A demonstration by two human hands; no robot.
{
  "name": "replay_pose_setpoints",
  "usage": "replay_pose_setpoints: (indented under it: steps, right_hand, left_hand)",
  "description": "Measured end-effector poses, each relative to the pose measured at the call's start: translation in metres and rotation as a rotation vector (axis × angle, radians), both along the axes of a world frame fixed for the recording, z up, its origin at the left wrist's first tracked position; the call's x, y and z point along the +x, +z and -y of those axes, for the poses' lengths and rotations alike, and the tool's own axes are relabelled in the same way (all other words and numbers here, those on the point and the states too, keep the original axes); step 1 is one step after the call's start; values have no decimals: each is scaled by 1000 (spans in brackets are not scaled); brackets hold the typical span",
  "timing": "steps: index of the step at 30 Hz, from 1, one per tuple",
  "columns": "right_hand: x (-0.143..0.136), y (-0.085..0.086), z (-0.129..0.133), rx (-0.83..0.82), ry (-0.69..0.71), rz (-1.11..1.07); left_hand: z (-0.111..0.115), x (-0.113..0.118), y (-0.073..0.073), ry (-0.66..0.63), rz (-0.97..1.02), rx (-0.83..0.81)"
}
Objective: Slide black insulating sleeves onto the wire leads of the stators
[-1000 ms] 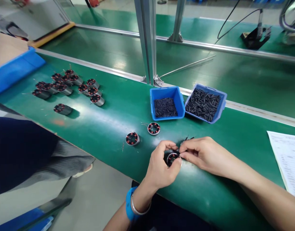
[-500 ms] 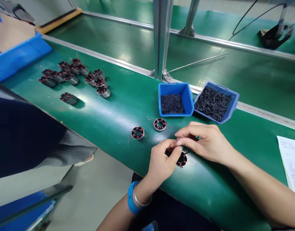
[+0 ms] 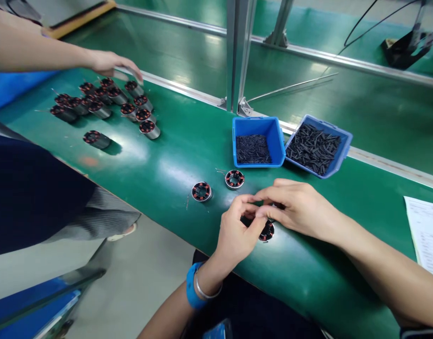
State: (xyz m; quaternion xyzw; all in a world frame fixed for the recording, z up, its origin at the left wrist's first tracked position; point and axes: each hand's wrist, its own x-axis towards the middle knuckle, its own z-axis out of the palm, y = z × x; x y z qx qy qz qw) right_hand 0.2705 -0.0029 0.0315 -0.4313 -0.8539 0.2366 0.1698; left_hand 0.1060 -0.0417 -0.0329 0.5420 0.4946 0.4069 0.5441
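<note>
Stator [image 3: 269,231] hides partly behind left hand [image 3: 236,231] and right hand [image 3: 303,205], each grip's state unclear.

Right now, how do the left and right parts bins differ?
Colour: the left bin is a deeper blue; the right bin is paler, slightly violet.
Contents: the left bin holds fine black pieces; the right bin holds visibly thicker black pieces.
Pose: the left bin sits nearly square to the view; the right bin is turned at an angle.
Shared: both are open-topped and stand on the green table.
</note>
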Motion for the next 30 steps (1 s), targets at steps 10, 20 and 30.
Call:
replay_pose_setpoints:
  steps: [10, 20, 30]
  right_hand:
    - [65, 16, -56, 227, -592, 348]
    - [82, -6, -82, 56, -613, 466]
    - [28, 19, -19, -18, 0, -60]
  left_hand:
    - [3, -2, -5, -8, 36, -15]
    - [10, -9, -8, 20, -7, 0]
    - [5, -5, -7, 20, -17, 50]
